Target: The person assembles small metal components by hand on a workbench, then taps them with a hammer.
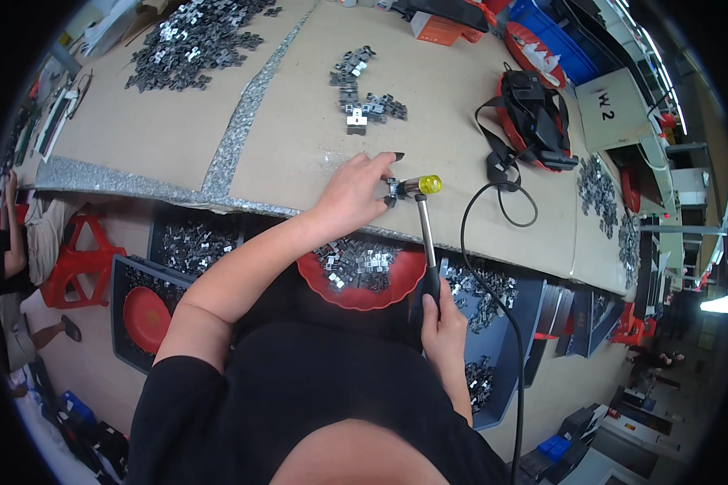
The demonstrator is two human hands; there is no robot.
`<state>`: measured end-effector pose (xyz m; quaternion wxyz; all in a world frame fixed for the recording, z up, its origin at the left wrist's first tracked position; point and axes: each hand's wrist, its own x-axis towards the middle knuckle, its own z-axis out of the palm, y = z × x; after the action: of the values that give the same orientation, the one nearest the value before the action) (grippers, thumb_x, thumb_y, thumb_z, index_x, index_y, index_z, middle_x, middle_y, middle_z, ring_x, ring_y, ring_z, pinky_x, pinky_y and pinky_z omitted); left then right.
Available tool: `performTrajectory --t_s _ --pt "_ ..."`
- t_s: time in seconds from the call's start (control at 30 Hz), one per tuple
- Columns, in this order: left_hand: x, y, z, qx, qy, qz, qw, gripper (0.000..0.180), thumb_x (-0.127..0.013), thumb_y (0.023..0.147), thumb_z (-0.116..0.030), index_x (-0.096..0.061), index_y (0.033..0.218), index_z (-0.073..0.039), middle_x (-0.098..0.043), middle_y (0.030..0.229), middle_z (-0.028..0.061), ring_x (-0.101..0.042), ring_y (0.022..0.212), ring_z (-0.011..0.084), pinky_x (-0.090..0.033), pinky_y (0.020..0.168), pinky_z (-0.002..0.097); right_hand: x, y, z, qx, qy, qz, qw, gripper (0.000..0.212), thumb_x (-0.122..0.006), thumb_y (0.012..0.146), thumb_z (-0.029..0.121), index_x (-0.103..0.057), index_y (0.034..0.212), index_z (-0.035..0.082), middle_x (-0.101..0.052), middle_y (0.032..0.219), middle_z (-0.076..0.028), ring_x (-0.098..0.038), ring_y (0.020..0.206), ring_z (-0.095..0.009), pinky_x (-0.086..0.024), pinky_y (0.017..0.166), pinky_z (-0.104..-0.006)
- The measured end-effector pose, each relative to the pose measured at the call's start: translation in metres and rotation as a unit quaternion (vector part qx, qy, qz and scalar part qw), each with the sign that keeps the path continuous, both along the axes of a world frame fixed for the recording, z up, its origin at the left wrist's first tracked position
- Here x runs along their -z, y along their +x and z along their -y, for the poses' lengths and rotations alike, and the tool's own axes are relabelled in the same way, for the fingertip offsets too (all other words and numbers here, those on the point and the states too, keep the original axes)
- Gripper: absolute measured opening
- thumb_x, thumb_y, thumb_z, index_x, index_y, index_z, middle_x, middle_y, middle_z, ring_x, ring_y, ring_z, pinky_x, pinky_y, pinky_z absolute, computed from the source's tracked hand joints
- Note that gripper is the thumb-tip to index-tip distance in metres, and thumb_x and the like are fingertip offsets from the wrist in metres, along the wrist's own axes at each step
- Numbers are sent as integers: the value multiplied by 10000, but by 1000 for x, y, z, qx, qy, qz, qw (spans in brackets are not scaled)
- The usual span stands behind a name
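Near the table's front edge, my left hand [353, 194] pinches a small metal part [392, 191]; dark covers show on some fingertips. My right hand [445, 327] grips the black handle of a hammer [425, 234], which has a metal shaft and a yellow end on its head. The hammer's head lies right beside the metal part; whether the two touch, I cannot tell. Beyond my left hand, a small cluster of similar metal parts [356, 95] lies on the table. Below the edge, in front of my body, a red scalloped bowl [356, 297] holds many more.
A large heap of metal parts [194, 44] covers the table's far left. At right sit a red basket with black straps and gear [534, 117] and a black cable [463, 234]. Grey bins [510, 364] with parts stand below the table. Another person [16, 242] is at far left.
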<state>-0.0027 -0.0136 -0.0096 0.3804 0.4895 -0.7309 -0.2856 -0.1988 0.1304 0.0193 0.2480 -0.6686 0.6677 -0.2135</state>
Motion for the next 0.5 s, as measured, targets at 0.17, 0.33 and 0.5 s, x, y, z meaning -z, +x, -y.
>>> performTrajectory --t_s 0.17,0.33,0.5 --pt "-12 6 -20 87 7 68 994 554 -614 540 -6 -465 1073 -16 -566 924 120 -491 863 307 -413 774 375 1 -5 -9 50 -86 125 987 320 -478 852 96 -451 1148 -23 -548 640 -40 -496 515 -63 -408 475 -204" --pt "-5 21 -13 82 -42 26 995 436 -592 602 -36 -495 1026 -19 -545 927 148 -482 858 321 -398 776 401 13 -13 -4 92 -73 213 970 349 -455 867 98 -424 1205 19 -463 578 13 -384 420 -18 -304 363 -155" --pt "-3 29 42 -236 -131 50 962 378 -560 611 -3 -513 986 6 -519 937 140 -465 933 314 -383 832 368 10 -3 -2 65 -48 180 980 320 -479 856 95 -458 1157 -12 -481 553 0 -439 466 -44 -365 435 -187"
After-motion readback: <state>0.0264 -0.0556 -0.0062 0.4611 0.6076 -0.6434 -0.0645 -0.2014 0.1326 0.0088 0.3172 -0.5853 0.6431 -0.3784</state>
